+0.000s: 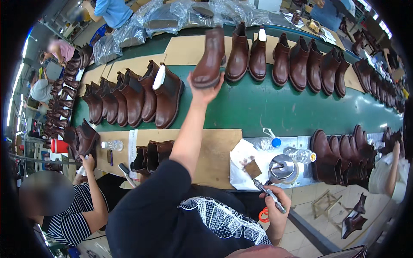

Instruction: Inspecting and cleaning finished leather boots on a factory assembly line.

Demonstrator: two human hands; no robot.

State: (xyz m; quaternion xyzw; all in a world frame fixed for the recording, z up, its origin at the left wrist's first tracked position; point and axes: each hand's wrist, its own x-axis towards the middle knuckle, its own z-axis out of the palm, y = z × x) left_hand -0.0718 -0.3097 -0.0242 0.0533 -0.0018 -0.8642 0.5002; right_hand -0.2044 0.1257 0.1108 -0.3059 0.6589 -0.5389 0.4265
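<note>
My left hand (pixel 205 92) reaches across to the far side of the green bench, closed on the toe end of a brown ankle boot (pixel 209 60). The boot's shaft points away from me and its outline is slightly blurred. Close to my body, my right hand (pixel 277 204) is wrapped round a metal spray gun (pixel 270 196). A round silver lidded cup (pixel 282 167) lies just beyond the gun; whether the two are joined I cannot tell. Beside them, a brown square pad (pixel 253 169) rests on white paper (pixel 241 161).
Brown boots (pixel 135 96) line the green bench (pixel 241 107) on both sides of the raised one. Nearer stand clear bottles (pixel 300 155), a brush (pixel 126 171) and more boots (pixel 155 155). A co-worker in stripes (pixel 81 215) handles a boot at left; another person (pixel 391 172) is at right.
</note>
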